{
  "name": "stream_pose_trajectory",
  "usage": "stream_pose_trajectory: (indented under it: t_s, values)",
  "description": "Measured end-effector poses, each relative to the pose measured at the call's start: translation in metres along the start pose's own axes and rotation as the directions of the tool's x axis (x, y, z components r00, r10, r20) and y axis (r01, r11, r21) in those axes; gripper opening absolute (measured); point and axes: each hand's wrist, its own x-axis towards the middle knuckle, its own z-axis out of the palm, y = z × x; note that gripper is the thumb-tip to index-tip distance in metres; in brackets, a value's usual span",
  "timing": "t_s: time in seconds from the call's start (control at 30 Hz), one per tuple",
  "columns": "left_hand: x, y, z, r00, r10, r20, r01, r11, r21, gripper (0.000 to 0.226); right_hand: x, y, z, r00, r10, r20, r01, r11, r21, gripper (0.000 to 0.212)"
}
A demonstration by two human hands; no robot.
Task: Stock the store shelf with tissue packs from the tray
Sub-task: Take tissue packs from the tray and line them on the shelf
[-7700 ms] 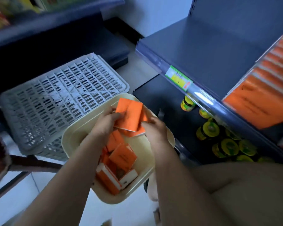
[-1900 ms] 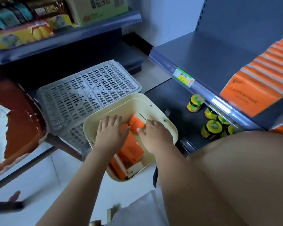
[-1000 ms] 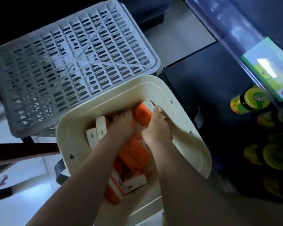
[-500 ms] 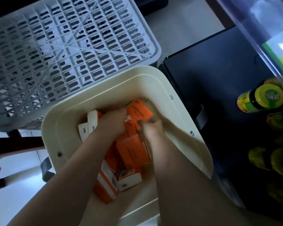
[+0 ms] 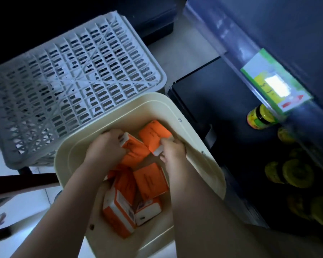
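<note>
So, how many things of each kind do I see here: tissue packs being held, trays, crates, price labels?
Tissue packs, held: 2
Cream tray: 1
Grey crate: 1
Price label: 1
Total: 5

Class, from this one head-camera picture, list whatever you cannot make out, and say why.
Head view only:
- How many orange tissue packs lie in the cream plastic tray: left hand, right hand and forearms cover some.
- Print on the packs: too small, blurred.
- Text on the green-and-yellow price label: whitened by glare.
- Count of the yellow-lidded jars on the dark lower shelf: dim, cut by the right edge.
</note>
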Motion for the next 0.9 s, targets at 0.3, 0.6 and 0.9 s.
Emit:
stream_pose_trajectory:
  t_s: [0.3, 0.6, 0.9]
  values:
    - [-0.057, 0.011, -0.081, 0.997, -0.063, -0.049, 0.040, 0.925, -0.378, 0.043, -0.106, -0.043, -0.035, 0.953, -0.173, 0.247, 0.158, 0.984, 0.082, 0.010]
    - [-0.129, 0.057, -0.120, 0.997, 0.076, -0.031, -0.068, 0.554, -0.830, 0.028, -0.225, -0.097, -0.090, 0.748, -0.623, 0.230, 0.602, 0.782, 0.161, 0.010]
    - [-0.178, 0.169, -0.146, 0.916, 0.380, -0.130, -0.305, 0.445, -0.842, 0.026, -0.333, -0.103, -0.201, 0.422, -0.907, 0.003, 0.906, 0.422, -0.023, 0.036]
